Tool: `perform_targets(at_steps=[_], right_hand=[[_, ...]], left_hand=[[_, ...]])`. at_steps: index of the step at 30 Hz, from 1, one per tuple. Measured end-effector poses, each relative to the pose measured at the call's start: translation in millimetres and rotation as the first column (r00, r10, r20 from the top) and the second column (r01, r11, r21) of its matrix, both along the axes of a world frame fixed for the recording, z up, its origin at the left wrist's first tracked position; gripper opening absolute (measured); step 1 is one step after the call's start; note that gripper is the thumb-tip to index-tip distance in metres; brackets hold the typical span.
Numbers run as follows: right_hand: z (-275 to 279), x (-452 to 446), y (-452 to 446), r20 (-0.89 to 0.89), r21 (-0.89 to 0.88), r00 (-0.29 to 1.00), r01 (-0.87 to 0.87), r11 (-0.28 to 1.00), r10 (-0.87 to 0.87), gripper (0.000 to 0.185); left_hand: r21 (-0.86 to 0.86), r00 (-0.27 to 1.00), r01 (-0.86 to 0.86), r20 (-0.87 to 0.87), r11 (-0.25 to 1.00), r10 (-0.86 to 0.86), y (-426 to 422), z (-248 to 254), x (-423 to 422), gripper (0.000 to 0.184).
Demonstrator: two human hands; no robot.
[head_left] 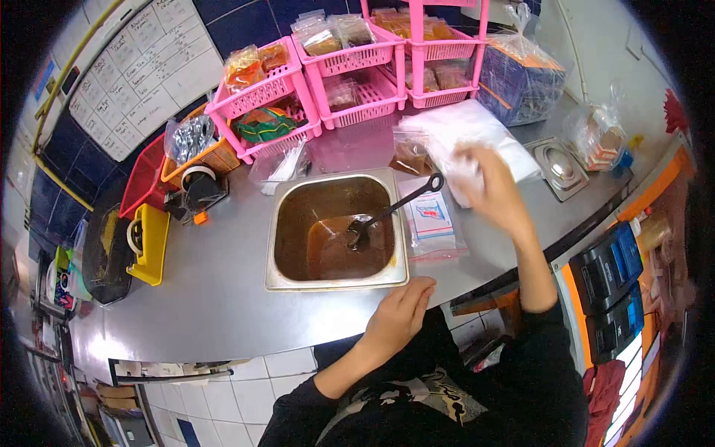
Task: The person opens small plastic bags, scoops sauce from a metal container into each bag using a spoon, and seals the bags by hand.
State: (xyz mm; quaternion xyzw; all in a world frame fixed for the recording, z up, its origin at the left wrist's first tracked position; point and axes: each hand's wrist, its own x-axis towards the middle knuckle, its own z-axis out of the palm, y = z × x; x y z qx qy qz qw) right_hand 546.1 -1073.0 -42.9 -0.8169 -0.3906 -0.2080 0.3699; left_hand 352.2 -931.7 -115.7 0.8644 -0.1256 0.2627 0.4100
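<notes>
A steel pan (pixel 402 216) with brown sauce (pixel 335 249) stands on the counter, a black ladle (pixel 406 200) leaning in it with its handle over the right rim. My left hand (pixel 401 311) is by the counter's front edge, just below the pan's near right corner, fingers loosely extended and holding nothing visible. My right hand (pixel 488 186), smeared by motion, is raised over white plastic sheets (pixel 477 123); whether its fingers hold anything is unclear. Between hand and pan lie printed clear zip bags (pixel 432 223). Behind them is a small bag of brown sauce (pixel 411 158).
Pink basket racks (pixel 357 56) holding filled sachets line the back wall. A steel lid (pixel 560 167) and a wrapped blue box (pixel 521 78) are at the right. To the left are a yellow tape dispenser (pixel 151 242), a red basket (pixel 141 179) and a black tray (pixel 104 257).
</notes>
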Motion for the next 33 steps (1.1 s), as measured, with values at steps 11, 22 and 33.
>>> perform_targets(at_steps=[11, 22, 33], right_hand=[[-65, -70, -21, 0.136, -0.220, 0.969, -0.172, 0.960, 0.205, 0.022], [-34, -132, -53, -0.392, 0.102, 0.904, -0.140, 0.985, 0.169, 0.013], [-38, -164, -28, -0.636, 0.246, 0.727, -0.128, 0.961, 0.260, 0.024]], left_hand=[[0.118, 0.988, -0.129, -0.069, 0.985, 0.137, -7, -4, 1, 0.042], [0.055, 0.995, -0.088, -0.034, 0.995, 0.090, -1, -2, -2, 0.056], [-0.513, 0.983, 0.078, -0.101, 0.855, -0.150, -3, 3, -32, 0.020]])
